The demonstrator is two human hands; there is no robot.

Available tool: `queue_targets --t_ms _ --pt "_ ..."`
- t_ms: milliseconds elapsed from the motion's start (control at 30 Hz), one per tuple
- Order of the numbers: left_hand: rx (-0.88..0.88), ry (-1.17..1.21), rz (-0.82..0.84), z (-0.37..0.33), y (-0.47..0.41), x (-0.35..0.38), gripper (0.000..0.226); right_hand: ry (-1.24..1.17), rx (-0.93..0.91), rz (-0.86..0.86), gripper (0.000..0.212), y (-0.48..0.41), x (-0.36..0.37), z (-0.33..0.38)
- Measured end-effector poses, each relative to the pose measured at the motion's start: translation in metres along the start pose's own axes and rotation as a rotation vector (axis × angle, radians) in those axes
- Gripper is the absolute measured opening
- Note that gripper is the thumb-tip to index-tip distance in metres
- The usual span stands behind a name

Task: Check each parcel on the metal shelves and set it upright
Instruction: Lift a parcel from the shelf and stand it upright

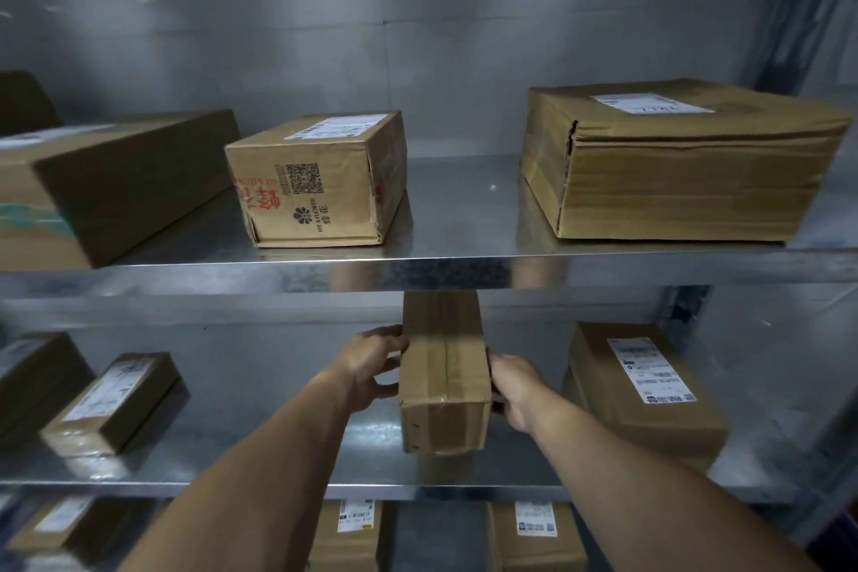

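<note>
While both hands are clasped on one narrow parcel (445, 386) in the centre of the frame, the job looks to be somewhere in its middle, with this box under check and the rest not yet shown to be sorted. The left hand (371, 367) grips the parcel's left side, fingers curled over its upper edge and thumb lower down. The right hand (515, 390) grips the right side, its fingers mostly hidden behind the box. The parcel sits on the middle shelf (278, 446), its near lower edge at or just above the metal, and its far end runs up out of sight behind the front lip of the upper shelf (464, 209), so I cannot tell whether it stands fully on end or only leans. It is plain brown card, long and slim, with a taped seam down the middle of the face towards the camera, slightly dented corners and no label on the faces that show. The printed box (315, 181) in the upper middle, the wide flat box (673, 167) at upper right and the labelled parcel (645, 390) at right centre all lie flat, so much seems left to do.
</note>
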State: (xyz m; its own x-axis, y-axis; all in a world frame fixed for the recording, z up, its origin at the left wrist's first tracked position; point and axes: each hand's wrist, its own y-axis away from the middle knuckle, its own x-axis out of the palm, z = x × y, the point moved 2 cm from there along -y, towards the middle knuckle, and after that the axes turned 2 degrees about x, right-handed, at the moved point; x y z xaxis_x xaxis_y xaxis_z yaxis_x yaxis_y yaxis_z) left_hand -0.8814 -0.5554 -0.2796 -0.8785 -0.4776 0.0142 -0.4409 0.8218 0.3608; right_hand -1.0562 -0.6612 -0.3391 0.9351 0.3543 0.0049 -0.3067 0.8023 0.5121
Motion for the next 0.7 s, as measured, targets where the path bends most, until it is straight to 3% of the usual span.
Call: queue_targets --t_ms 233,700 --pt "-0.033 -0.008 0.05 0.009 0.005 0.005 0.026 0.011 0.05 0.075 0.05 0.009 -0.009 0.001" --pt "-0.122 0.118 -0.008 0.022 0.008 0.003 0.031 0.046 0.196 0.193 0.043 0.018 -0.025 -0.003"
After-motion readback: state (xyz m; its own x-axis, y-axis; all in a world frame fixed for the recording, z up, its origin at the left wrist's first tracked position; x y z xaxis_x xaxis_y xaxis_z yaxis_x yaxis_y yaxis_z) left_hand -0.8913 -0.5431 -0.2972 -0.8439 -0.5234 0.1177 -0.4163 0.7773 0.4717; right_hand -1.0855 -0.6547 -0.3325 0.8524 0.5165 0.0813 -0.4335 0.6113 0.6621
